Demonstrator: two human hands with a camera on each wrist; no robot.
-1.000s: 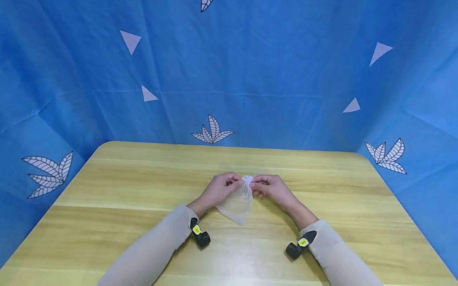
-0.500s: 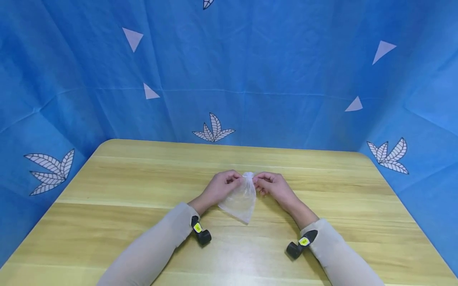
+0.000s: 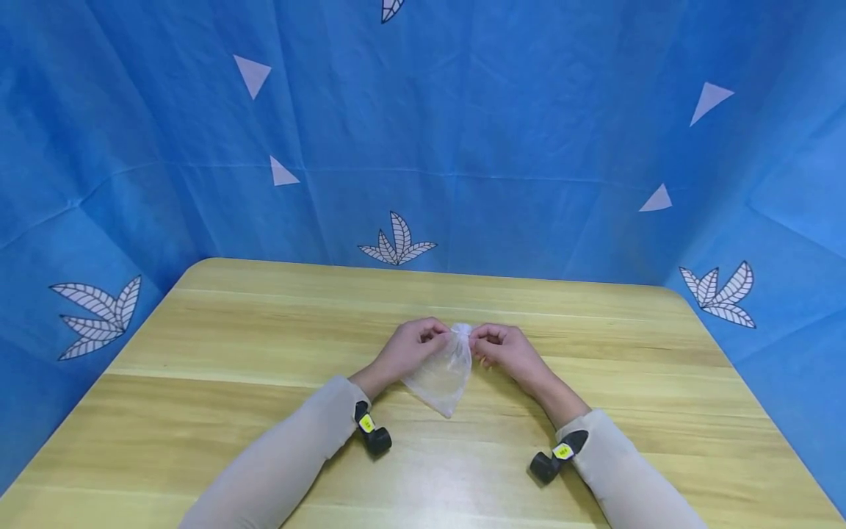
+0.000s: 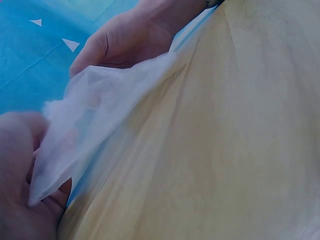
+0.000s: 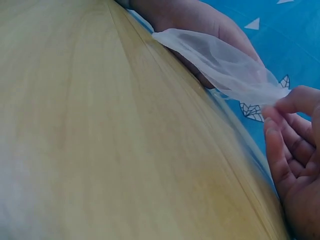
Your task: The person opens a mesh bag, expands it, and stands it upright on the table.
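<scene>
A sheer white drawstring pouch [image 3: 444, 380] hangs between both hands in the head view, its neck gathered tight and its body spread toward a lower corner. On the pouch's left side, my left hand [image 3: 407, 348] pinches near the gathered neck between thumb and forefinger. From the right, my right hand [image 3: 510, 354] pinches at the neck with thumb and fingertips. Seen from the right wrist, the pouch [image 5: 215, 62] stretches from the right fingertips back over the left hand. The left wrist view has the pouch [image 4: 100, 110] covering part of the left fingers.
Under the hands lies a wood-grain table [image 3: 264, 330] with rounded far corners. A blue curtain [image 3: 529, 132] printed with white leaves and triangles stands behind and at both sides. Each sleeve cuff carries a small black camera, one left [image 3: 377, 439] and one right [image 3: 543, 466].
The right hand has shifted slightly right with the neck of the pouch. The pouch's lower corner swung right, then back left. Both hands keep their pinch.
</scene>
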